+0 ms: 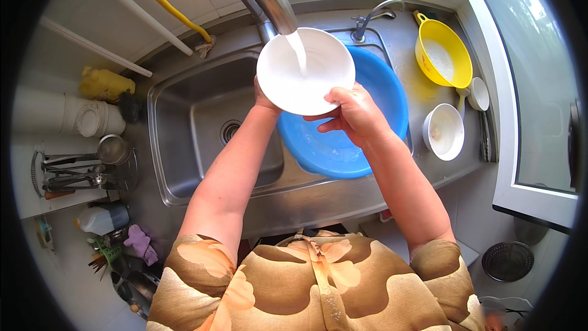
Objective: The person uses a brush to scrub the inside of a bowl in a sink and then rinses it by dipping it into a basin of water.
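Note:
A white bowl (294,87) is held between my two hands beneath a metal faucet (280,9), and water streams into it. My left hand (265,96) grips its left side, with the fingers mostly hidden behind the bowl. My right hand (351,112) holds the lower right rim, its thumb on the rim and its fingers below. Under the bowl, a blue plastic basin (390,147) with water in it stands over the right part of the steel sink unit. The steel sink basin (183,147) with its drain lies to the left.
On the right counter are a yellow colander-like bowl (448,76) with pale contents, a white bowl (443,145), a smaller white bowl (479,94) and a spoon. A small curved tap (363,23) stands behind. Kitchen utensils (73,177) hang at left; an open window frame (505,161) is at right.

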Demonstrator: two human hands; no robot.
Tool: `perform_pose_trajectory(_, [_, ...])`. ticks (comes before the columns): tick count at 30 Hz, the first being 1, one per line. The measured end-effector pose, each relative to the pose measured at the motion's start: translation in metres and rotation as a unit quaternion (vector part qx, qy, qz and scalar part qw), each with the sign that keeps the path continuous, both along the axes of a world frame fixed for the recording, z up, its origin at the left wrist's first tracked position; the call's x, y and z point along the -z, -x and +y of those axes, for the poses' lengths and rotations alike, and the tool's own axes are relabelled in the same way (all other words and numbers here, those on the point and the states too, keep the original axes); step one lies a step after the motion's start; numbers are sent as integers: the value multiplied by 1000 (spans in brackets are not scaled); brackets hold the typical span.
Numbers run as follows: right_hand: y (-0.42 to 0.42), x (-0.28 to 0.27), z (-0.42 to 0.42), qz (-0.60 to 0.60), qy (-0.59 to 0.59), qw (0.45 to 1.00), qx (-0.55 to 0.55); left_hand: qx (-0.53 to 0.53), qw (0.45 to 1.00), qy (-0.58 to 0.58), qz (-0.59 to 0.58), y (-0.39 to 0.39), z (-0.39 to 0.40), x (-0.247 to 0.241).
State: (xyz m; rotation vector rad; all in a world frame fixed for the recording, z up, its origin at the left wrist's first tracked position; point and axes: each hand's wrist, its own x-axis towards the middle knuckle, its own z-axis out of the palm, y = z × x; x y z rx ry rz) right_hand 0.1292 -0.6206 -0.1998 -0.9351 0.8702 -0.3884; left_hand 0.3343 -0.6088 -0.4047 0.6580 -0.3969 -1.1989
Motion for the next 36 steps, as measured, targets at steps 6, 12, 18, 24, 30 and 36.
perform_pose_trajectory(6, [3,2,-4,9,15,1000,-5,-86,913,-70,-393,-5,-3,8])
perform_pose_trajectory(12, [8,8,-7,15,13,1000,1,-69,829,-146,-535,-1,-7,-41])
perform_pose_trajectory(18, [11,9,-2,11,7,1000,-10,-19,516,-287,-807,-4,-28,-57])
perform_pose_trajectory(24, [10,15,8,-13,-20,999,-48,-194,798,-104,-561,-8,20,-60])
perform_pose_trajectory(30, [-2,26,43,24,-37,995,-89,27,993,-114,17,49,153,-138])
perform_pose_trajectory(36, [-36,38,106,80,13,990,-117,-127,979,-158,20,71,220,-143])
